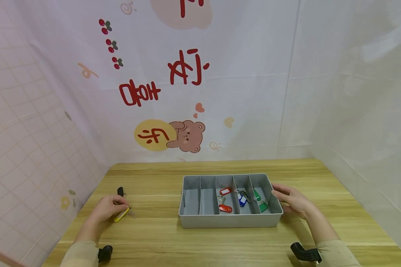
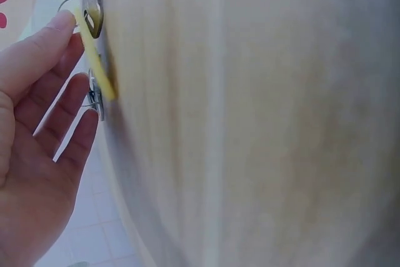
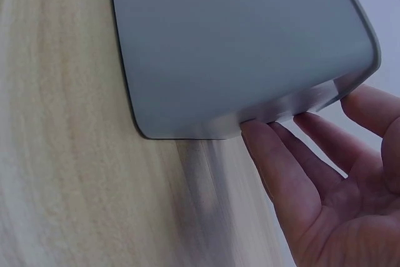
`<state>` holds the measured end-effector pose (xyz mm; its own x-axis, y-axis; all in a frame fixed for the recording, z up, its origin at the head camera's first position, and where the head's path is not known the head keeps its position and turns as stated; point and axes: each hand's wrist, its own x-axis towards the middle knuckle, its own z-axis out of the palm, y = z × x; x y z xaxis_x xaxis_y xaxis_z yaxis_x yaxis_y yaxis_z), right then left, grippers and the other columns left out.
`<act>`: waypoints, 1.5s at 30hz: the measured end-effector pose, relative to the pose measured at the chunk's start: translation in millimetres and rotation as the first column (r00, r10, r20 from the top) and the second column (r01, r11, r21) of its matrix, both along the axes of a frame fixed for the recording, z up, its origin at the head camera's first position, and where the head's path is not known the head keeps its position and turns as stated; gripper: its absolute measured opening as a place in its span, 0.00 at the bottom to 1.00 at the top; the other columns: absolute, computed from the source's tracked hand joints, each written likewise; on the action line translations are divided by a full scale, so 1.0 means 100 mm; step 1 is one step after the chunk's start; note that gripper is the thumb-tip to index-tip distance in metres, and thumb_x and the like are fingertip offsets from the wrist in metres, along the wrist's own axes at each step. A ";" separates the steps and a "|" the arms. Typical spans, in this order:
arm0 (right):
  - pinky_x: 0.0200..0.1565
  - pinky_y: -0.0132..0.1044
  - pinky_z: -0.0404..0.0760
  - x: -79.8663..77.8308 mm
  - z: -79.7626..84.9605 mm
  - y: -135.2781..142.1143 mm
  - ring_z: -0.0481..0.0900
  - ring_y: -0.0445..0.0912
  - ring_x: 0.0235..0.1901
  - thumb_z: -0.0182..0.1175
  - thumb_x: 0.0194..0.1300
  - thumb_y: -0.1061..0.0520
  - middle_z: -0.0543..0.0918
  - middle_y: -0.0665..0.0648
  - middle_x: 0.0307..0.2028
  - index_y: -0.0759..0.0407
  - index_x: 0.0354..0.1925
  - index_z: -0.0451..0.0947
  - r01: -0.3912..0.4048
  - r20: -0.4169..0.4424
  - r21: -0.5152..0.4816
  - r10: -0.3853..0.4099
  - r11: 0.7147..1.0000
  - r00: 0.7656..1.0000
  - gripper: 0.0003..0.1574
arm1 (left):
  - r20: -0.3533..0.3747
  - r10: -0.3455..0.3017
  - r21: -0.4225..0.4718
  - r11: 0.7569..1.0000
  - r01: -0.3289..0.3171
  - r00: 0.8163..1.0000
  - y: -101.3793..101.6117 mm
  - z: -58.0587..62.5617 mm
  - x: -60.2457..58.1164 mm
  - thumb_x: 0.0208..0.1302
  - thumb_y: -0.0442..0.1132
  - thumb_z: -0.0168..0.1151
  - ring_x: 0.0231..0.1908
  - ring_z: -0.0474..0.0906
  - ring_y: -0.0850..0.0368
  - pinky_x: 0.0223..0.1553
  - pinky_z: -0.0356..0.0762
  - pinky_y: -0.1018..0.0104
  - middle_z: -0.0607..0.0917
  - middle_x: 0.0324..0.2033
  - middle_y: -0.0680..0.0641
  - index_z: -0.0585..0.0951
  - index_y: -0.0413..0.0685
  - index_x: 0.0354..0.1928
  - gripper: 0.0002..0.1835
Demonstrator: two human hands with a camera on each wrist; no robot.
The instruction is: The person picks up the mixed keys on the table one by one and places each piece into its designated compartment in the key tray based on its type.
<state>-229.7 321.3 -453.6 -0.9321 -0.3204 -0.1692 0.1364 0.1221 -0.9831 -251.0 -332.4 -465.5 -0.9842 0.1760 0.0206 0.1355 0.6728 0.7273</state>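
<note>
At the left of the table, my left hand [image 1: 107, 208] pinches a yellow key tag [image 1: 121, 215] between thumb and index finger. A metal ring and a key [image 2: 92, 14] hang by the tag in the left wrist view, close to the tabletop. Just beyond this hand lies a black key tag [image 1: 120, 191]. A grey divided tray [image 1: 228, 221] stands at centre right. My right hand [image 1: 295, 202] touches its right end from outside, fingers extended against the wall and thumb at the rim.
Inside the tray, red key tags [image 1: 225, 208] lie in the middle compartment, a blue key tag [image 1: 242, 201] in the one to its right, and green key tags [image 1: 263, 207] in the rightmost. The wooden table [image 1: 153, 237] meets a printed cloth backdrop [image 1: 247, 111] behind.
</note>
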 end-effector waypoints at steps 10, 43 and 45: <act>0.52 0.48 0.80 0.01 0.01 0.00 0.76 0.46 0.55 0.51 0.78 0.53 0.59 0.76 0.69 0.76 0.74 0.41 -0.003 -0.003 -0.008 0.003 1.000 1.000 0.44 | -0.032 0.002 -0.020 1.000 -0.003 0.999 0.06 0.13 -0.02 0.62 0.36 0.70 0.32 0.75 0.56 0.32 0.73 0.66 0.85 0.32 0.47 0.87 0.41 0.36 0.06; 0.52 0.49 0.79 0.00 -0.01 0.01 0.75 0.49 0.56 0.51 0.77 0.53 0.60 0.76 0.68 0.78 0.73 0.42 -0.002 -0.011 0.014 0.002 1.000 1.000 0.44 | -0.146 -0.035 -0.015 0.999 0.034 0.989 0.54 0.35 -0.13 0.64 0.42 0.69 0.43 0.80 0.50 0.40 0.78 0.59 0.86 0.36 0.50 0.87 0.46 0.37 0.07; 0.52 0.50 0.79 0.00 -0.01 0.00 0.75 0.49 0.56 0.51 0.77 0.53 0.59 0.76 0.68 0.77 0.73 0.42 -0.002 -0.012 0.014 0.002 1.000 1.000 0.44 | -0.158 -0.042 -0.015 0.999 0.040 0.987 0.58 0.37 -0.13 0.64 0.42 0.69 0.44 0.80 0.49 0.41 0.78 0.58 0.86 0.37 0.50 0.87 0.47 0.37 0.07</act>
